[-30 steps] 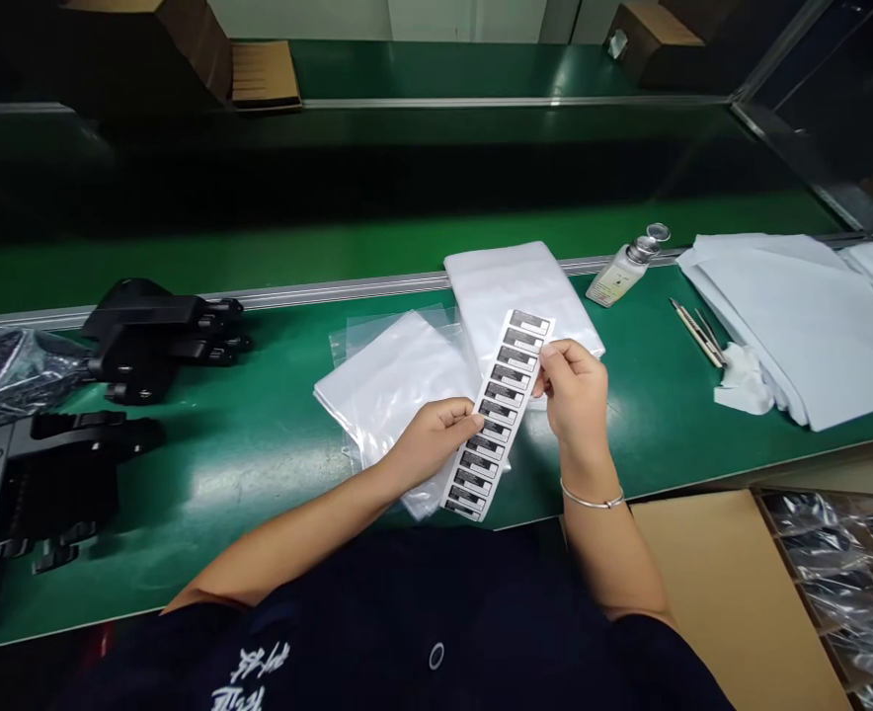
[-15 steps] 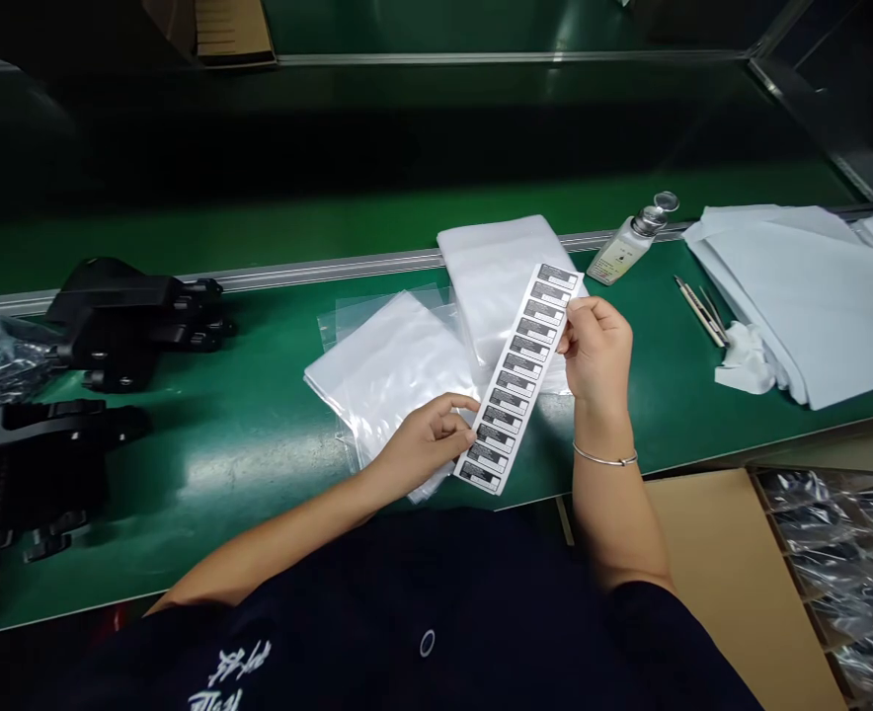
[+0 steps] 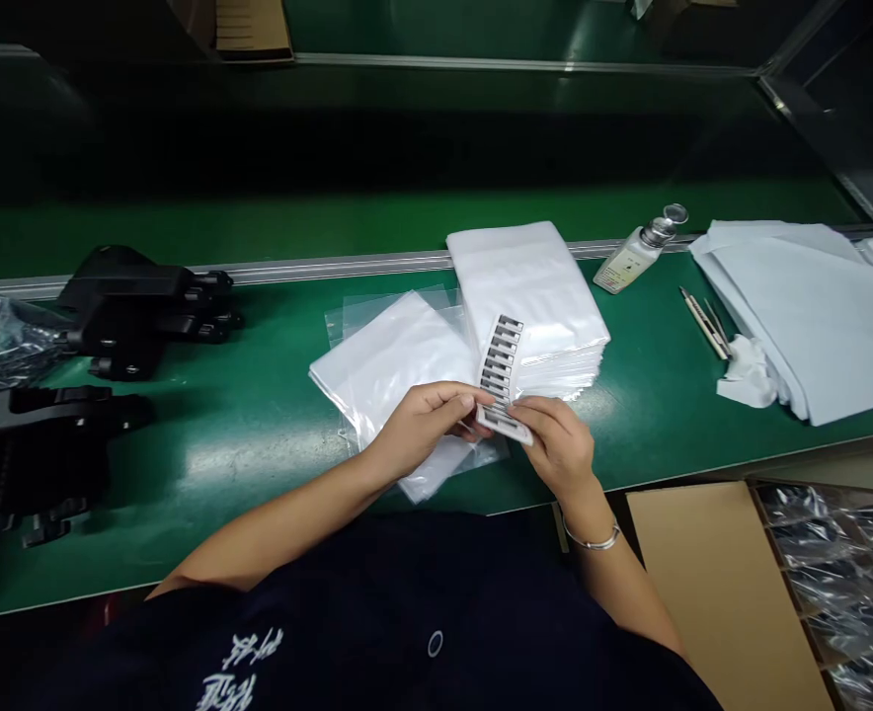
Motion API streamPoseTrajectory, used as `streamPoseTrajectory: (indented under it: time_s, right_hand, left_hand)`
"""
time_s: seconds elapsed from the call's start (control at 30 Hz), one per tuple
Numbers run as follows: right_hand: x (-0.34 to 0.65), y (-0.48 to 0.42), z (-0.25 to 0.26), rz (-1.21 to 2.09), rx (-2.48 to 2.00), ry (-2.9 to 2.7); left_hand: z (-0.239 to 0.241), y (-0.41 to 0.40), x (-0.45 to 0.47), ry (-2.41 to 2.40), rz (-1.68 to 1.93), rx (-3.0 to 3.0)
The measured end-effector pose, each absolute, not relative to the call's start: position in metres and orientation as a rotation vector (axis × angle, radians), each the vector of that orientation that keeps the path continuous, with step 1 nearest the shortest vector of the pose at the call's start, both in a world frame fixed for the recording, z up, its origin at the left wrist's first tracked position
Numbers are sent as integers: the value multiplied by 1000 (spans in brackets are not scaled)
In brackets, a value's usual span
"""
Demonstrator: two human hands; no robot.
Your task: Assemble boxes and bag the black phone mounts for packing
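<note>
Both the left hand (image 3: 426, 420) and right hand (image 3: 555, 444) pinch the label strip's (image 3: 501, 370) near end, its length running away from them.

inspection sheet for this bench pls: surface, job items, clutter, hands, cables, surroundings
Surface: green bench mat, metal rail along its far edge.
Job's things: label strip held over two stacks of clear bags.
Clutter: bottle, tweezers, white sheets, black housings.
Grippers: left hand and right hand both pinch the strip's near end.
Cables: nothing seen.
Surroundings: cardboard box of bagged parts, lower right.
</note>
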State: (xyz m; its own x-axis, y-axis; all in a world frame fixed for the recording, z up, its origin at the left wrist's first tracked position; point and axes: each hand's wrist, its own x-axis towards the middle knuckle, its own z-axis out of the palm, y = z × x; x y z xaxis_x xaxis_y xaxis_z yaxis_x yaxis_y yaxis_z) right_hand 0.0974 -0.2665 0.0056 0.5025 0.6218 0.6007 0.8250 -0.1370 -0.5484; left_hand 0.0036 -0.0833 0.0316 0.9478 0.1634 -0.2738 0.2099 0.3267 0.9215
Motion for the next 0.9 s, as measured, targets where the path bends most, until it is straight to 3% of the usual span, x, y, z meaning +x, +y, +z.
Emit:
streamPoseTrajectory:
  time_s: [0.2,0.3,0.57,0.9]
  right_hand:
    - [102,-256,31,248,-1647,-594]
    - [109,-249,35,421,-1450,-456]
    - [135,-237,41,427,-1321,-306]
    - [163,-226,33,455,-1381,-275]
  left_hand:
    - [36,-74,2,172,258,1728]
    - [32,-74,-1,82,183,1761]
    - [27,-91,-13,302,-110,1648]
    - [19,-95,-16,394,-180,1379]
